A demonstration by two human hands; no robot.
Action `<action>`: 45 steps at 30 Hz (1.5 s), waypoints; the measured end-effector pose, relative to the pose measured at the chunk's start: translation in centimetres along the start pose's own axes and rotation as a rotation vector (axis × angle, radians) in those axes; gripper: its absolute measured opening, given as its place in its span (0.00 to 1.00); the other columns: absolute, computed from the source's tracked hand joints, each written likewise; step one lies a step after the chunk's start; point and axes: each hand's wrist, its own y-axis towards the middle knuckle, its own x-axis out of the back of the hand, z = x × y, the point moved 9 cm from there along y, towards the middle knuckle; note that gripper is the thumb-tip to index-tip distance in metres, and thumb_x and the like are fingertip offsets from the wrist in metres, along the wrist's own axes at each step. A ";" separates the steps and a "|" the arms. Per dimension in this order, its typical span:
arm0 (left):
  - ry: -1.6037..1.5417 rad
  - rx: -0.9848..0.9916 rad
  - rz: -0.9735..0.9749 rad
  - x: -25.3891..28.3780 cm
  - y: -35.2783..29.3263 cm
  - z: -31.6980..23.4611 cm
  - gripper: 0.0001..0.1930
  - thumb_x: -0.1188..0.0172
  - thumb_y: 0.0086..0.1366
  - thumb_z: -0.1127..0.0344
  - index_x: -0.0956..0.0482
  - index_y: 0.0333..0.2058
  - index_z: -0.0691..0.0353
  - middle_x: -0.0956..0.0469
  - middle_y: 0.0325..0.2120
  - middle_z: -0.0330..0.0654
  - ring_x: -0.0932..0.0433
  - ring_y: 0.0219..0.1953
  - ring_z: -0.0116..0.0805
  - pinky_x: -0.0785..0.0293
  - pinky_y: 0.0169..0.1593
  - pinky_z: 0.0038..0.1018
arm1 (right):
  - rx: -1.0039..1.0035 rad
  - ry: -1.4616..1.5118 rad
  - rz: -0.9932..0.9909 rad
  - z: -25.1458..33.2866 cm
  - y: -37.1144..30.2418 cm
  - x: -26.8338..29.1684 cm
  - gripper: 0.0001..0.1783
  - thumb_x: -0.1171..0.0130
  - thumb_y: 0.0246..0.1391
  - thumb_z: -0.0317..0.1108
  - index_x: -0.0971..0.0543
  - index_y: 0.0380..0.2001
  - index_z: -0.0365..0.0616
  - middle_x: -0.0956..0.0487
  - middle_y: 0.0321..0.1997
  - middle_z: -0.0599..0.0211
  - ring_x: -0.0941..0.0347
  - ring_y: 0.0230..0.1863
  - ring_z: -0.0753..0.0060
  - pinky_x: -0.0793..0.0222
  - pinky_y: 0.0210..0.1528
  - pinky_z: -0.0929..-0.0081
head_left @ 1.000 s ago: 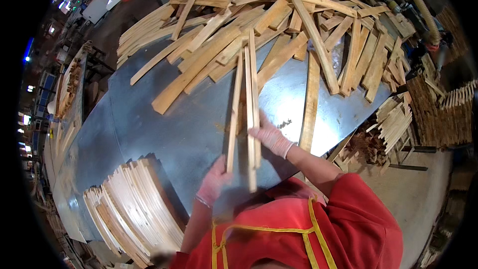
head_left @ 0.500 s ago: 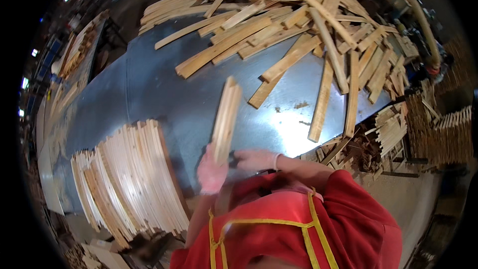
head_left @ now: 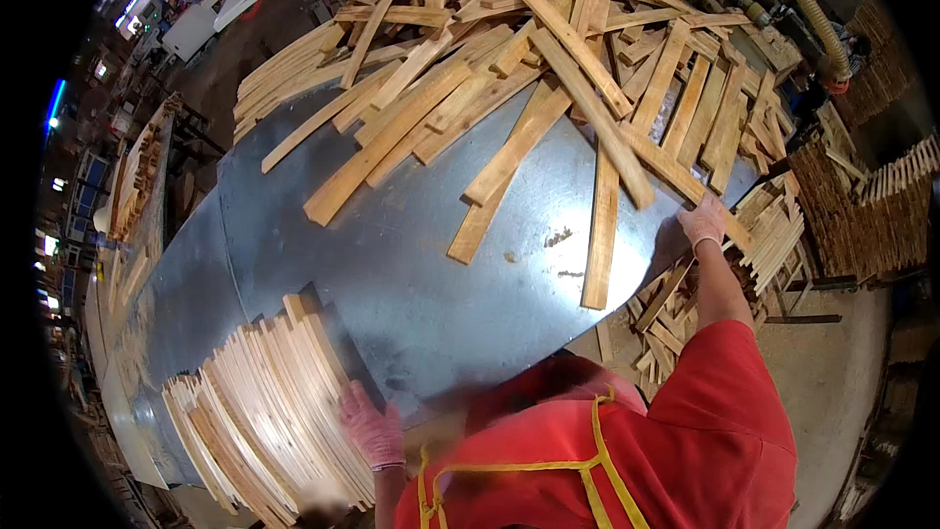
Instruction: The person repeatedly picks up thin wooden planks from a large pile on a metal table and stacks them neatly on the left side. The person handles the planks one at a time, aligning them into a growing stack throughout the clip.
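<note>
My right hand, in a pinkish knit glove, is closed round a wooden board near its close end, at the table's right edge. The board's far end lies among the loose boards of the heap. Against the right side of a tight row of pale wooden strips rests my left hand, gloved too. Its fingers are stretched out, flat along the outermost strip. The strips stand side by side at the near left of the table.
The metal-topped table carries a heap of loose boards at its far side. Stacked wood and scattered offcuts lie beside its right edge. A ribbed hose hangs at the far right.
My left hand has let go of the strip it held and moved down to the row. My right hand has reached out to the right and taken hold of a board.
</note>
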 end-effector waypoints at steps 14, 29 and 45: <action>-0.321 -0.708 0.214 -1.2 4.0 -33.2 0.40 0.28 0.54 0.52 0.26 0.66 0.60 0.27 0.64 0.53 0.28 0.65 0.56 0.32 0.67 0.50 | 0.489 0.656 0.306 19.3 -10.9 -1.7 0.36 0.41 0.53 0.31 0.30 0.67 0.40 0.29 0.64 0.38 0.29 0.62 0.32 0.29 0.66 0.49; -0.361 -0.541 0.257 -3.4 -0.2 -27.5 0.39 0.25 0.54 0.51 0.24 0.63 0.59 0.23 0.62 0.53 0.21 0.61 0.55 0.22 0.61 0.48 | 0.703 0.813 -0.078 26.1 10.6 12.7 0.41 0.34 0.61 0.46 0.31 0.72 0.38 0.23 0.69 0.45 0.27 0.71 0.50 0.33 0.73 0.59; -0.493 -0.560 0.205 1.1 -0.7 -23.7 0.40 0.30 0.60 0.48 0.28 0.68 0.60 0.24 0.63 0.53 0.25 0.64 0.57 0.29 0.67 0.47 | 0.615 0.737 0.694 28.2 -17.3 5.8 0.34 0.32 0.54 0.56 0.18 0.55 0.40 0.12 0.45 0.55 0.15 0.47 0.57 0.23 0.52 0.60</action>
